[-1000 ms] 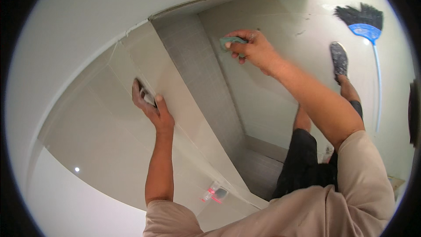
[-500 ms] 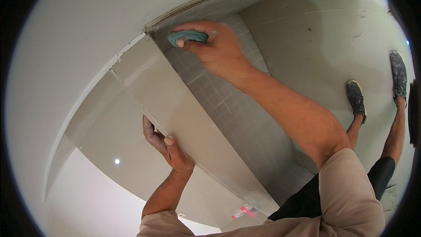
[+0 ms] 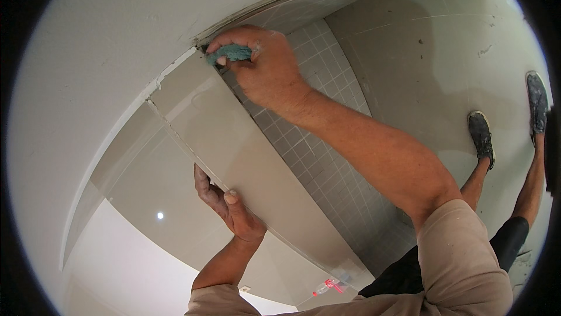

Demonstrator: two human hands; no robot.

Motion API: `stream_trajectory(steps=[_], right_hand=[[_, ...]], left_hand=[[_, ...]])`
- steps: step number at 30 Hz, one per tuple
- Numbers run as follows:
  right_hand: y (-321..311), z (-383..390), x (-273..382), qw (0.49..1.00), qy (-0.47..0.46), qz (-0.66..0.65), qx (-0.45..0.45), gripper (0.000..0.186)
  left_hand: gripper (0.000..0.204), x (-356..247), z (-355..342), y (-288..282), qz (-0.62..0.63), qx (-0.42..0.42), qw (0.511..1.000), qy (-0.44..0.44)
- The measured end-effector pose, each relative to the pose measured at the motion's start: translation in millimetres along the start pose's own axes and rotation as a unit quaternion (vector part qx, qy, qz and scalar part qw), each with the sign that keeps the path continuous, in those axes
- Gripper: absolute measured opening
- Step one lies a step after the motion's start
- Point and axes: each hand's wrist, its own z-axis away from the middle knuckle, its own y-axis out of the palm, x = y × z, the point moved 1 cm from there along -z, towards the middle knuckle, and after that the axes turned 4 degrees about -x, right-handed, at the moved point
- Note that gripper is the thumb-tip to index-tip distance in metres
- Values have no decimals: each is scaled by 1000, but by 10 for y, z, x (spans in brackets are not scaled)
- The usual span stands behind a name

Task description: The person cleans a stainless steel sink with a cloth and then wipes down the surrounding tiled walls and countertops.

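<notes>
My right hand (image 3: 270, 69) is closed round a blue-green sponge (image 3: 234, 53), its thumb and fingers pinching it. The sponge is at the far upper corner where a beige tiled ledge (image 3: 216, 123) meets the white wall (image 3: 117, 24); it appears to touch the corner edge. Lower down, my left hand (image 3: 241, 218) rests at the ledge's left edge. Its fingers are spread along the side face and the thumb lies near the edge line. Nothing loose shows in that hand.
Right of the ledge is a recess with small grey square tiles (image 3: 318, 146). A clear bottle with a red part (image 3: 328, 287) stands near the ledge's lower end. My feet in dark, stained shoes (image 3: 480, 135) are on the beige floor (image 3: 403, 53) at right.
My right hand has moved left with the sponge, from over the grey tiles to the ledge's corner by the wall. My left hand has stayed at the ledge edge.
</notes>
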Motion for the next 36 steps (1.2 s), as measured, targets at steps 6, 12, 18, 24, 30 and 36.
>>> stream_trajectory(steps=[6, 12, 18, 24, 30, 36], right_hand=[[-133, 140, -10, 997, -14, 45, 53, 14], [-98, -40, -36, 997, 81, 9, 1, 13], [-116, 162, -118, 997, -61, 26, 39, 14], [-86, -45, -57, 996, -69, 42, -32, 24], [-239, 234, -56, 991, -94, 63, 69, 25], [-265, 281, -81, 998, 0, 19, 54, 29]], left_hand=[[73, 25, 8, -2, 14, -15, 999, -39], [77, 61, 27, 12, 42, -25, 997, -57], [77, 26, 30, -5, 67, -32, 994, -85], [74, 30, 23, -4, 33, -9, 997, -64], [75, 8, 17, -4, 18, -7, 998, -65], [79, -12, 36, 9, 39, -18, 995, -90]])
